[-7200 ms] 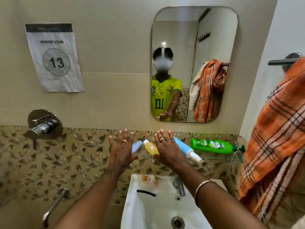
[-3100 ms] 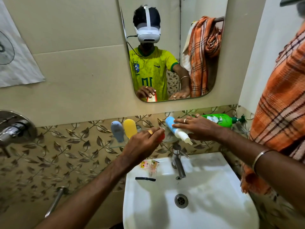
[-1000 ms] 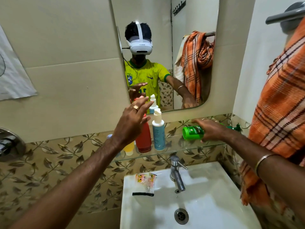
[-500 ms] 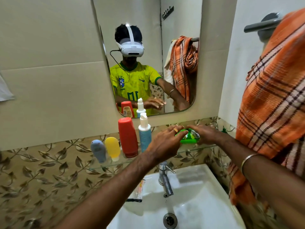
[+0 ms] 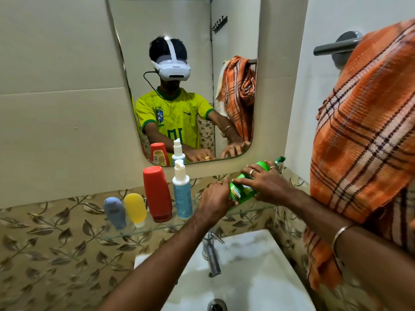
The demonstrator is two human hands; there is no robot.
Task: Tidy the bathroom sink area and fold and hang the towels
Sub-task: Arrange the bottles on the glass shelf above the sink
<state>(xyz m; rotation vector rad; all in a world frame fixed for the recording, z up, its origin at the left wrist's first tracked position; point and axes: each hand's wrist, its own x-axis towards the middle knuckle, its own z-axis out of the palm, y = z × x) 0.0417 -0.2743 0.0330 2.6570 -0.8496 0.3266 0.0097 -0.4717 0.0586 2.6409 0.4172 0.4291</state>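
Note:
A green bottle (image 5: 243, 189) is tilted above the right end of the glass shelf (image 5: 157, 227), its pump top pointing up and right. My left hand (image 5: 214, 199) grips its lower end and my right hand (image 5: 267, 184) wraps over its body. On the shelf stand a grey tube (image 5: 114, 213), a yellow tube (image 5: 135, 209), a red bottle (image 5: 157, 193) and a blue pump bottle (image 5: 182, 194), all upright. An orange plaid towel (image 5: 368, 135) hangs bunched over a grey bar (image 5: 332, 48) at the right.
A white sink (image 5: 253, 277) with a metal tap (image 5: 211, 254) lies below the shelf. The mirror (image 5: 190, 75) above reflects a person and the towel. The right wall and the towel stand close to my right arm.
The green bottle lay flat on the shelf a second ago. My left hand left the red bottle and joined my right hand on the green bottle, which now tilts up.

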